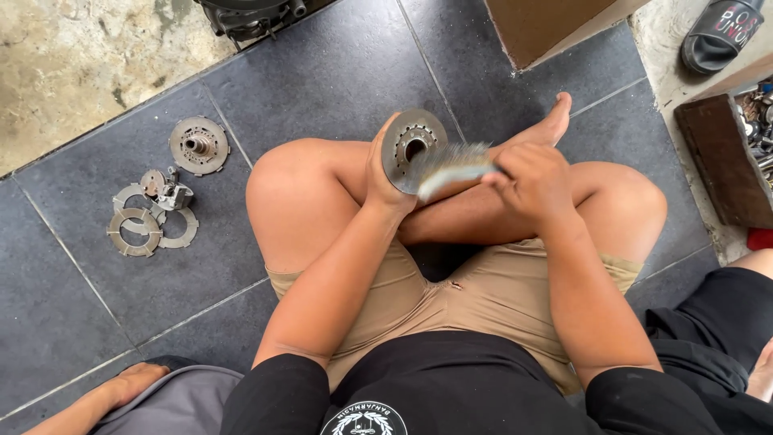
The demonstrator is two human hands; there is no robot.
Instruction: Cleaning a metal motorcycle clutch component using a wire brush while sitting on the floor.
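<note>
While seated cross-legged: person works over lap
Left hand (385, 179): fingers clamped on round metal disc (412, 143), steadying it upright
Right hand (533, 182): fingers closed around wire brush (448, 167), bristles against disc

A plain brown cardboard box (555, 24) stands on the dark tiles at the top edge, and a round white printed emblem (364, 419) marks the black shirt.

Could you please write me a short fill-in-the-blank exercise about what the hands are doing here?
1. The left hand holds a round metal ____.
2. The right hand holds a wire ____ against it.
3. More metal parts lie on the tiled ____.

Missing words: disc; brush; floor
</note>
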